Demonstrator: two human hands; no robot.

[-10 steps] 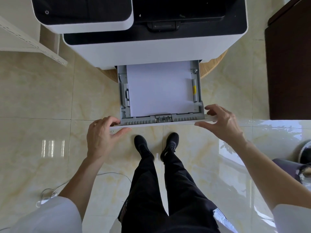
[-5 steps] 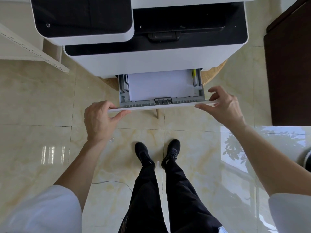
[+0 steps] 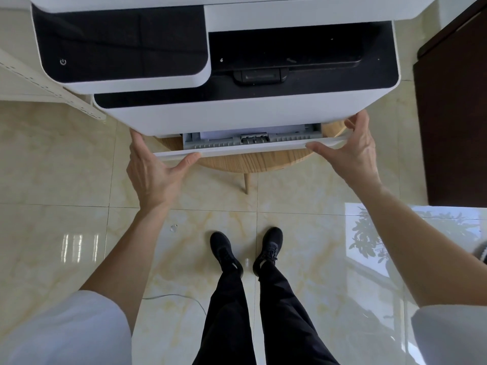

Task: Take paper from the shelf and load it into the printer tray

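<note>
The white and black printer [image 3: 237,111] fills the top of the head view. Its grey tray [image 3: 253,146] is pushed almost fully in, and only a narrow strip of white paper [image 3: 224,134] shows inside. My left hand [image 3: 155,169] grips the tray's white front panel at its left end, thumb under the edge. At the panel's right end my right hand [image 3: 353,151] holds it the same way.
The printer stands on a round wooden table [image 3: 250,162] with a thin leg. A cream metal shelf frame [image 3: 47,83] is at the left, a dark wooden cabinet [image 3: 453,122] at the right. My legs and black shoes stand on the glossy tiled floor below.
Both hands have pushed the tray into the printer: a second ago most of the paper stack showed, now only a sliver does.
</note>
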